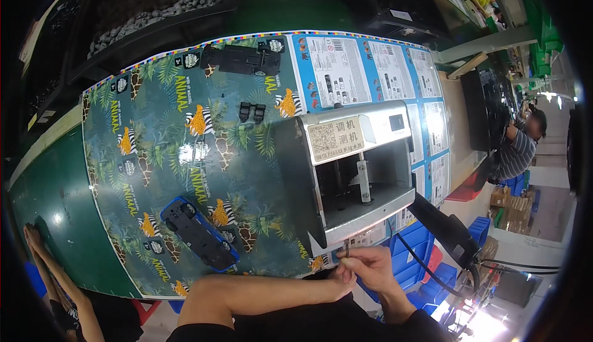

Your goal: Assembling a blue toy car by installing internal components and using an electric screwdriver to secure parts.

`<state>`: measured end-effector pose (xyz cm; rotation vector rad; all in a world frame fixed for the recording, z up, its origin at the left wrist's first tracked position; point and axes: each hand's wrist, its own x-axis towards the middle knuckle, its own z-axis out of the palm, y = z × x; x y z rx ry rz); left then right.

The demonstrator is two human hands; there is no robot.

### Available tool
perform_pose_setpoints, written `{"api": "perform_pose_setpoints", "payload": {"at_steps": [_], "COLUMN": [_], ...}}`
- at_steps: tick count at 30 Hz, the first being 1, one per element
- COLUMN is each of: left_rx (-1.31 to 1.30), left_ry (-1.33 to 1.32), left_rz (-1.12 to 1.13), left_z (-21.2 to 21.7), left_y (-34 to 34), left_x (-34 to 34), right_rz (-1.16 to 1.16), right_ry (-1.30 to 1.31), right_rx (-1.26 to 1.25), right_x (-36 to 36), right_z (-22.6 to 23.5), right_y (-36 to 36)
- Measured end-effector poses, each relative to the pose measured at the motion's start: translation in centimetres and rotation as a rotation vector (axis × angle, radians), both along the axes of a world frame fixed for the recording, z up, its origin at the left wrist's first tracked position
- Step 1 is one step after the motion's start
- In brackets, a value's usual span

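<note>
Just below the front of a grey metal bench machine (384, 213), my two hands meet. My right hand (374, 268) is closed, with thumb and fingertips pinching a small thin dark piece (347, 247) too small to name. Tucked against it, my left hand (343, 281) is closed too; its fingertips are partly hidden behind the right hand. To the left lies a blue toy car (199, 234) with its black underside up. Farther back are a black toy car chassis (238, 61) and a small black double-seat part (252, 112).
A printed jungle-pattern sheet (167, 187) covers the table. Dark bins (154, 15) with small grey parts stand along the back. A black arm with a cable (448, 228) juts from the machine's right. One person's forearms (55, 268) rest at far left; another person (519, 147) sits at right.
</note>
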<state>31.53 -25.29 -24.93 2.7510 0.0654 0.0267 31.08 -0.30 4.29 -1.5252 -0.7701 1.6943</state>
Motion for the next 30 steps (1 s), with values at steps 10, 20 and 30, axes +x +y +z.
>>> {"api": "perform_pose_setpoints", "payload": {"at_steps": [10, 20, 30], "left_rx": [-0.111, -0.269, -0.376], "left_ry": [-0.019, -0.058, -0.077], "left_rz": [0.06, 0.104, 0.163], "left_z": [2.4, 5.6, 8.0], "left_y": [2.8, 4.6, 7.6], "left_x": [-0.3, -2.5, -3.7], "right_rz": [0.045, 0.094, 0.111], "right_ry": [-0.009, -0.002, -0.001], "right_rx": [0.069, 0.066, 0.188], "right_x": [-0.3, 0.5, 0.6], "right_z": [-0.2, 0.3, -0.9], "right_y": [3.4, 1.4, 2.1]}}
